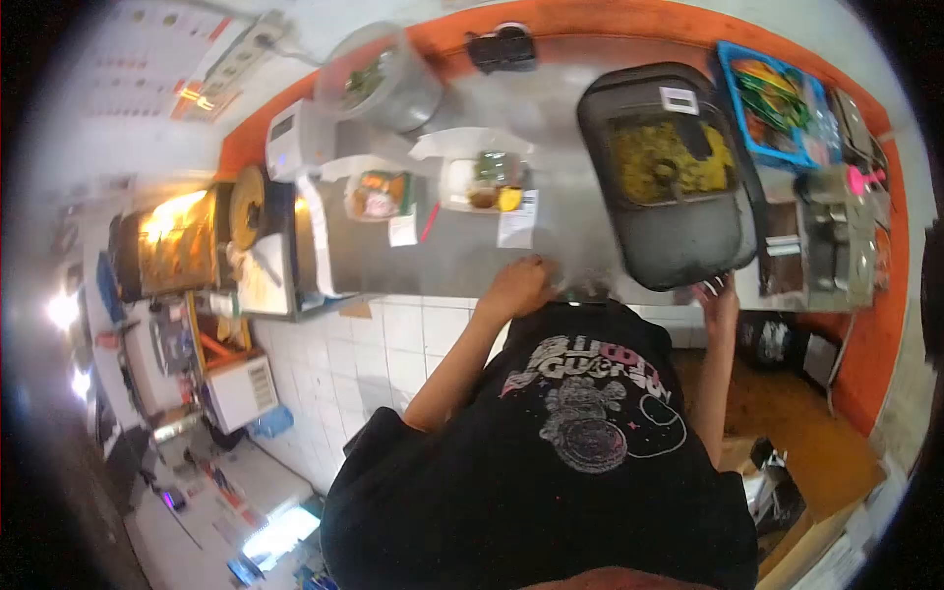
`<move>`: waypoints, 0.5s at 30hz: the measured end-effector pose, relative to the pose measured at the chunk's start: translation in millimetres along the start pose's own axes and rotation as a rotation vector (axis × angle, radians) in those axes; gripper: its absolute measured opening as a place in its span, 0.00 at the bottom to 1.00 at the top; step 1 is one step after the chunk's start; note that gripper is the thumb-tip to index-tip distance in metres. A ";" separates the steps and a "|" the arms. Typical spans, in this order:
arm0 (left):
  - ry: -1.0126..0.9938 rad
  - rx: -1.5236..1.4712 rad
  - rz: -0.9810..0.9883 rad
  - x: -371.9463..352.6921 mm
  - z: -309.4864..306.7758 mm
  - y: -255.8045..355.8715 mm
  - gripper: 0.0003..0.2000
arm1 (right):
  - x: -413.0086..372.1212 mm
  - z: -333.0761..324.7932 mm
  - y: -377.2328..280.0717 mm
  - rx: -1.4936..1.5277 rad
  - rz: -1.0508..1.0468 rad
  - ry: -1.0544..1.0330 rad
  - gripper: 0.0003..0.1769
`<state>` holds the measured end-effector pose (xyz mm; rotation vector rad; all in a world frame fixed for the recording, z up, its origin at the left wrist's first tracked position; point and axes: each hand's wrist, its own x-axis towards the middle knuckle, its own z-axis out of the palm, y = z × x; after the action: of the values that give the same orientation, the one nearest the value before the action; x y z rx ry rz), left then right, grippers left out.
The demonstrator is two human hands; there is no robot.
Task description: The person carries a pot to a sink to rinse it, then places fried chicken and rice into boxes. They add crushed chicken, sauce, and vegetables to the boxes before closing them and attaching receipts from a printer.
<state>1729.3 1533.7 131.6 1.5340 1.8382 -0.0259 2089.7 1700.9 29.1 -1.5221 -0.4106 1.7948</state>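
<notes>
My right hand (719, 298) is at the near right corner of a large black tray (678, 241), its fingers curled over the rim. Yellow-green chopped food (664, 162) fills the tray's far part. My left hand (521, 285) rests at the counter's front edge with its fingers curled in; I cannot tell whether it holds anything. Some shiny clear stuff (587, 282) lies between the hand and the tray. Beyond the left hand stand two open white takeaway boxes: one (457, 169) holds greens and a yellow piece, the other (379, 177) mixed food. Printed slips (517, 221) lie by them.
A red pen (430, 222) lies between the slips. At the back left are a white printer (295, 141) and a clear bucket (393, 93) with greens. A blue crate (772, 103) of vegetables stands behind the tray, metal containers (831, 241) to its right. The lit oven (177, 241) is far left.
</notes>
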 end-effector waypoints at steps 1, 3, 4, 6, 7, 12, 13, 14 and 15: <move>0.012 -0.001 -0.035 -5.0 0.8 -24.4 0.24 | 18.4 -8.9 8.0 -0.053 -0.037 -0.045 0.32; 0.100 -0.150 -0.174 -10.7 3.0 -75.7 0.25 | 10.4 1.6 3.4 -0.242 -0.074 -0.025 0.37; 0.106 -0.144 -0.188 -8.6 11.8 -107.0 0.25 | 3.1 5.3 -1.3 -0.355 -0.083 -0.044 0.37; 0.777 -0.001 -0.186 0.5 37.9 -171.3 0.20 | 5.1 9.9 -0.2 -0.520 -0.065 0.011 0.30; 0.801 -0.022 -0.280 9.4 41.0 -197.1 0.20 | 1.3 17.7 1.3 -0.528 -0.062 0.012 0.30; 0.848 0.117 -0.442 41.9 28.8 -242.6 0.17 | -51.9 103.7 1.8 -0.697 -0.273 -0.389 0.14; 0.808 0.154 -0.459 46.7 35.7 -249.3 0.15 | -58.6 123.8 10.7 -0.751 -0.308 -0.396 0.13; 0.772 0.189 -0.476 50.5 42.4 -253.2 0.13 | -64.9 142.8 20.9 -0.808 -0.346 -0.405 0.12; 0.768 0.167 -0.464 47.2 45.1 -251.5 0.13 | -77.2 163.6 31.2 -0.847 -0.363 -0.442 0.11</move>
<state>1534.9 1480.9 -32.6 1.2733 2.8361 0.2278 1927.0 1660.1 103.8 -1.3947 -1.7166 1.7242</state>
